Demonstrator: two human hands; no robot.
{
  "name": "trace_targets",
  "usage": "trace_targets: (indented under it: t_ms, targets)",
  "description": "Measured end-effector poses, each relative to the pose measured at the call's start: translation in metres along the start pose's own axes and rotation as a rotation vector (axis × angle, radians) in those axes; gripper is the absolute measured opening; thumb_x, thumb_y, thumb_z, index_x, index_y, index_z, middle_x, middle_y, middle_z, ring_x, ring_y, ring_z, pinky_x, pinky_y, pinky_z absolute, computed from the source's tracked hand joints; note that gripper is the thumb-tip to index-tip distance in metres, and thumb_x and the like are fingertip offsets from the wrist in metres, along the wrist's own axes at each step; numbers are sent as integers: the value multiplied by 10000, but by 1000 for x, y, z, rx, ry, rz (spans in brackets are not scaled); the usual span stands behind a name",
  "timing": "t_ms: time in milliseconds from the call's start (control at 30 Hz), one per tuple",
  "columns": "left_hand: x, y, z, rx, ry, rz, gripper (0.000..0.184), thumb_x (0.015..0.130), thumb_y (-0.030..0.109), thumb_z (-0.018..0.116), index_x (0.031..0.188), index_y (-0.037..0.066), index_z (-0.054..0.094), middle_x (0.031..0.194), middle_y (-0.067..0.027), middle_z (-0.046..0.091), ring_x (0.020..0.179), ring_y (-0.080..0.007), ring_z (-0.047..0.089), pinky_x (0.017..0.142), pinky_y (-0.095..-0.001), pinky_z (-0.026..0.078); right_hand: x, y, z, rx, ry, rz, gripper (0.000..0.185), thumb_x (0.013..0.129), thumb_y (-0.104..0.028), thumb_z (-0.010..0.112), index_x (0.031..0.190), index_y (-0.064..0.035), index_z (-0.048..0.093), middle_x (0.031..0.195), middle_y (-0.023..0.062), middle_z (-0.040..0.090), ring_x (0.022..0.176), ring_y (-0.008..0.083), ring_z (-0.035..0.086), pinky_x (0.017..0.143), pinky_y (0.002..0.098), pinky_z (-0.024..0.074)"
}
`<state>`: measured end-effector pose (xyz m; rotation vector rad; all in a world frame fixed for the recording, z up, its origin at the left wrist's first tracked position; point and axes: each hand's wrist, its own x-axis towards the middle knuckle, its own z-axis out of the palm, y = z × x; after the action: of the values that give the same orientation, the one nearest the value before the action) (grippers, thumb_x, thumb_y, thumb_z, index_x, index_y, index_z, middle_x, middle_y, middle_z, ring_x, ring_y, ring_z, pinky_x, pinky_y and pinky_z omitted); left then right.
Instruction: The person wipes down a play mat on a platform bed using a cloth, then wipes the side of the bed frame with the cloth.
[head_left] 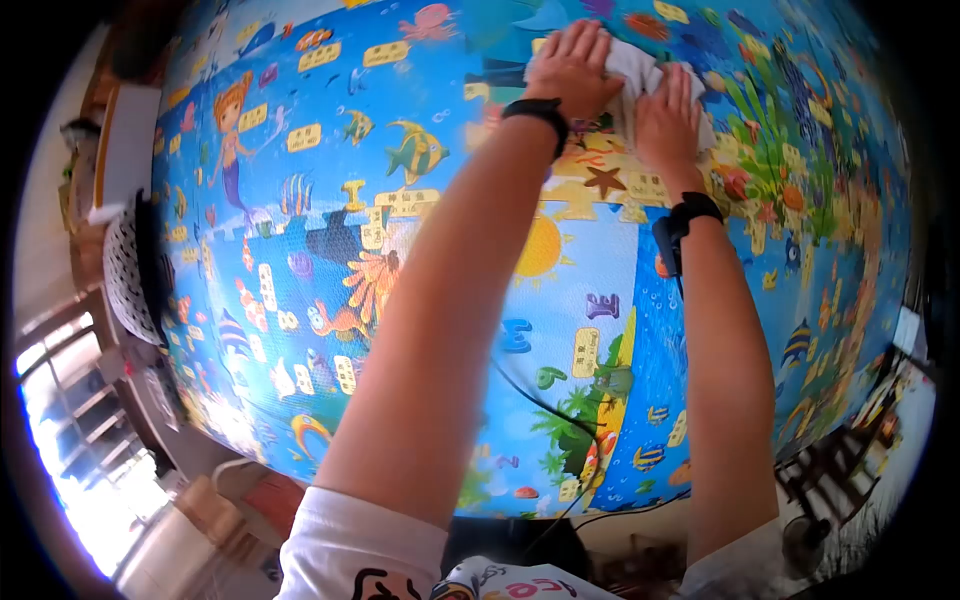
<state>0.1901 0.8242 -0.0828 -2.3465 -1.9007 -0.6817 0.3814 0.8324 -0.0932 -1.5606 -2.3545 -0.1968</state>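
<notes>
A white cloth [632, 66] lies bunched on the printed foam mat [420, 265] at the upper middle of the view. My left hand [575, 72] lies flat over the cloth's left part, fingers stretched forward and pointing away from me. On its right part rests my right hand [668, 125], palm down with the fingers extended. Parts of the cloth under both palms are hidden. Each wrist wears a black band, and a small dark device [668, 245] sits at the right one.
Sea animals, plants and letters cover the mat, made of interlocking pieces. A thin black cable [545, 405] runs across its near part. A dotted rounded object [130, 265] is at the left, above a bright window [85, 440]. Dark wooden furniture [835, 480] stands lower right.
</notes>
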Motion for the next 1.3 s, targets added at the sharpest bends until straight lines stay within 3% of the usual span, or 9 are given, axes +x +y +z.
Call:
trace_targets:
  t_ms: [133, 367, 633, 800, 933, 1133, 1300]
  targets:
    - [14, 3, 13, 21, -89, -163, 759, 1045, 592, 374, 1610, 88, 328, 1694, -112, 282, 1573, -284, 219, 1268, -491, 154, 17, 14, 19, 67, 7, -33, 616, 1078, -355, 395, 1556, 32, 345, 1671, 195, 271, 1567, 359, 215, 1224, 577, 225]
    - [-56, -19, -10, 64, 61, -287, 745, 1028, 612, 400, 1594, 128, 376, 1681, -73, 317, 1568, -255, 232, 1273, -459, 156, 7, -16, 6, -42, -115, 74, 685, 1084, -462, 347, 1561, 29, 336, 1667, 215, 274, 1556, 383, 230, 1226, 590, 224]
    - [-185, -45, -76, 135, 221, -236, 748, 980, 576, 516, 1486, 25, 499, 1587, -173, 450, 1498, -321, 373, 1221, -481, 276, -81, -122, -7, -55, 8, -196, 618, 1046, -392, 441, 1459, 66, 483, 1615, 245, 374, 1532, 384, 305, 1216, 608, 246]
    - [-290, -21, -143, 101, 102, -278, 747, 945, 448, 623, 1492, -33, 456, 1612, -214, 393, 1522, -355, 332, 1220, -506, 282, -165, -185, -58, 44, -6, -379, 578, 1005, -333, 505, 1411, 78, 536, 1607, 238, 392, 1530, 373, 319, 1223, 576, 258]
    - [-358, 19, -192, 76, -47, -385, 758, 953, 410, 630, 1515, -48, 411, 1638, -227, 339, 1545, -371, 283, 1244, -519, 236, -199, -209, -102, 221, -144, -376, 650, 988, -320, 552, 1504, 58, 438, 1649, 222, 321, 1557, 359, 255, 1257, 539, 199]
    - [-342, 6, -181, 69, -127, -441, 767, 966, 384, 612, 1552, -35, 349, 1656, -226, 297, 1561, -367, 239, 1253, -523, 214, -175, -208, -90, 304, -201, -439, 647, 1000, -315, 537, 1528, 40, 418, 1661, 208, 305, 1566, 340, 240, 1261, 532, 189]
    - [-301, -32, -172, 70, -62, -418, 755, 992, 394, 567, 1575, -16, 316, 1658, -215, 292, 1553, -379, 241, 1240, -535, 232, -131, -227, -68, 267, -123, -424, 622, 997, -280, 509, 1527, 37, 429, 1664, 197, 309, 1570, 328, 237, 1254, 524, 206]
